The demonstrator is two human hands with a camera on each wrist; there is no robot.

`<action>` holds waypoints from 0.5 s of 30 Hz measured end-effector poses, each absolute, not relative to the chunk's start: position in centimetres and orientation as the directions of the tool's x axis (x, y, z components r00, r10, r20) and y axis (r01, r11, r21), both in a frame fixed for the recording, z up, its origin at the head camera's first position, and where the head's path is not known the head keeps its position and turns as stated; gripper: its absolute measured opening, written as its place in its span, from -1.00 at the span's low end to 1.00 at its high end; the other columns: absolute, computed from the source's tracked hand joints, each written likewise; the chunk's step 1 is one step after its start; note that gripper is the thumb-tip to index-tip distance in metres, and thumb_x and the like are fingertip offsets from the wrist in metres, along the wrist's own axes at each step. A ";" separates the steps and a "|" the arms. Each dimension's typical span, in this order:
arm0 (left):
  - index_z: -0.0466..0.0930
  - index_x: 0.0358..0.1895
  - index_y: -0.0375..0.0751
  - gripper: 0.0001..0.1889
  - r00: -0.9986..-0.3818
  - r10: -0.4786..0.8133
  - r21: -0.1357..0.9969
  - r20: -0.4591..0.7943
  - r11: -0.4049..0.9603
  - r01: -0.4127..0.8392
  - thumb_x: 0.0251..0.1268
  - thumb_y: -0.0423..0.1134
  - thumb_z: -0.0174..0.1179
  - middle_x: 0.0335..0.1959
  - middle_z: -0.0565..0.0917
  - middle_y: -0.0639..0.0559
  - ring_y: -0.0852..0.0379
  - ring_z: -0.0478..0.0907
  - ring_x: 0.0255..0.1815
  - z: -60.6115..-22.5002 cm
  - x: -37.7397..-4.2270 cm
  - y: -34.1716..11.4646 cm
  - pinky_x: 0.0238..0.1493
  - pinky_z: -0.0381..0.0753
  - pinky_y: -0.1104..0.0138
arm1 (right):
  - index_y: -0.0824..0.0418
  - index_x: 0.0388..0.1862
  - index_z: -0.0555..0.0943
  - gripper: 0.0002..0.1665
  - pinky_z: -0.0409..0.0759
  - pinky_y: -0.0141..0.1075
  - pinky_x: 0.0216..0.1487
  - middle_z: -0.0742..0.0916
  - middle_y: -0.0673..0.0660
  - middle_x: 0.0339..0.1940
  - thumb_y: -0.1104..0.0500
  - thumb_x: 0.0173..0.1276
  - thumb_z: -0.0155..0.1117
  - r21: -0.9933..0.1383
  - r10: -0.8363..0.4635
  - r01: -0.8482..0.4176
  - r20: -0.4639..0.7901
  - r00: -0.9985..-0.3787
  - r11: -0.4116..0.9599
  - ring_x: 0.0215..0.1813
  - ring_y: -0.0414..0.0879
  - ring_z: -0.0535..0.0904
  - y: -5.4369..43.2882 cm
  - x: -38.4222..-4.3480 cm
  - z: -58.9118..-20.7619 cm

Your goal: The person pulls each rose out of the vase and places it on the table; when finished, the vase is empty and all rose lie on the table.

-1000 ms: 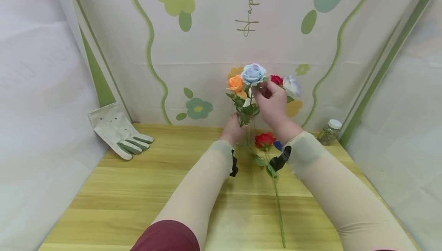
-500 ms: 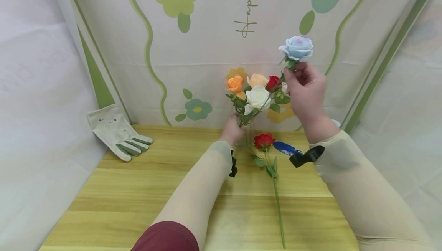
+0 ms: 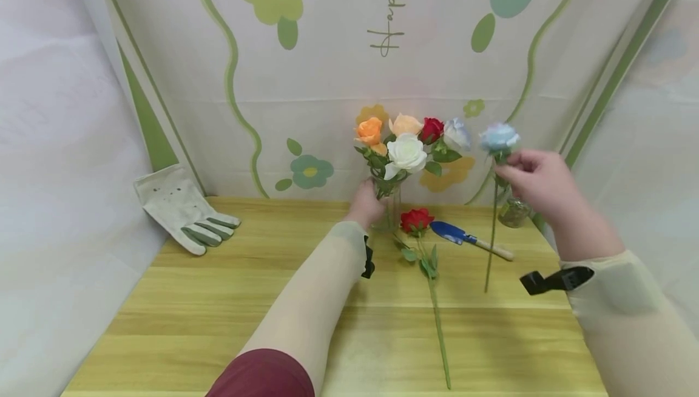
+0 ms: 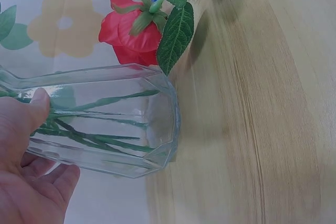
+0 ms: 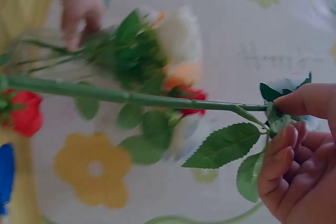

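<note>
My left hand (image 3: 367, 204) grips a clear glass vase (image 4: 113, 119) near its neck; green stems show through the glass in the left wrist view. Out of the vase rise an orange rose (image 3: 369, 132), a peach rose (image 3: 406, 124), a white rose (image 3: 406, 153), a red rose (image 3: 432, 130) and a pale bluish-white rose (image 3: 457, 135). To the right of them, my right hand (image 3: 546, 181) pinches a light blue rose (image 3: 499, 138) just below its bloom. Its long stem (image 5: 157, 99) hangs down in the head view, apart from the vase.
Another red rose (image 3: 417, 220) lies on the wooden table (image 3: 229, 312) before the vase, stem toward me. Beside it lies a blue hand trowel (image 3: 450, 232). A jar (image 3: 513, 212) stands behind my right hand. At the left is a work glove (image 3: 185, 206). Fabric walls surround the table.
My right hand has drawn the light blue rose up from the vase, then carried it right and down. The white rose and trowel are uncovered. My left hand keeps its grip on the vase.
</note>
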State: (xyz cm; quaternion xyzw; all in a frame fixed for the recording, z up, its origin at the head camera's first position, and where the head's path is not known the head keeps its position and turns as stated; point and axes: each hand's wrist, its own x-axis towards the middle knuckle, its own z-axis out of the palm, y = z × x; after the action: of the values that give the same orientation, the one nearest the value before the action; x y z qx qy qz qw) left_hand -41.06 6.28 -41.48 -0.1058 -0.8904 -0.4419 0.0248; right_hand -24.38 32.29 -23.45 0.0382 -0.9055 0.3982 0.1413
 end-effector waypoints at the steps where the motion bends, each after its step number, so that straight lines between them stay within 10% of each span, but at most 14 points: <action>1: 0.10 0.53 -0.26 -0.24 -0.976 0.168 0.780 0.137 0.589 0.211 0.33 -0.30 0.26 0.42 0.30 -0.20 -0.11 0.27 0.41 -41.4 -41.0 6.3 0.40 0.25 0.16 | 0.41 -0.11 0.59 -0.60 0.55 -0.29 -0.47 0.62 0.11 -0.43 0.03 0.46 0.25 -0.704 0.029 -0.160 0.248 -0.968 0.692 -0.45 -0.12 0.47 33.0 -24.4 -24.4; 8: 0.14 0.51 -0.26 -0.25 -0.977 0.160 0.787 0.140 0.581 0.208 0.30 -0.36 0.28 0.40 0.34 -0.20 -0.11 0.30 0.39 -41.0 -40.8 6.1 0.38 0.28 0.16 | 0.43 -0.16 0.58 -0.69 0.46 -0.25 -0.55 0.54 0.10 -0.57 0.13 0.48 0.18 -0.666 -0.071 -0.074 0.032 -0.997 0.742 -0.56 -0.09 0.43 35.9 -25.6 -31.4; 15: 0.14 0.51 -0.25 -0.26 -0.978 0.164 0.776 0.128 0.597 0.202 0.31 -0.35 0.27 0.40 0.34 -0.17 -0.09 0.31 0.39 -41.1 -40.9 6.2 0.37 0.29 0.18 | 0.19 -0.61 0.38 -0.61 0.32 -0.25 -0.60 0.32 -0.05 -0.79 0.19 0.46 0.15 -0.688 -0.108 0.025 -0.150 -0.983 0.726 -0.72 -0.18 0.19 36.5 -27.8 -38.1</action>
State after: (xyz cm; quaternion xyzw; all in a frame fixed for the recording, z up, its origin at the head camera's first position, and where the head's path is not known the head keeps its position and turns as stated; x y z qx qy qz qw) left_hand -40.88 6.21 -41.09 -0.1022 -0.8933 -0.4371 0.0216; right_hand -27.79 36.47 -38.13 0.0226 -0.9245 0.3696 -0.0899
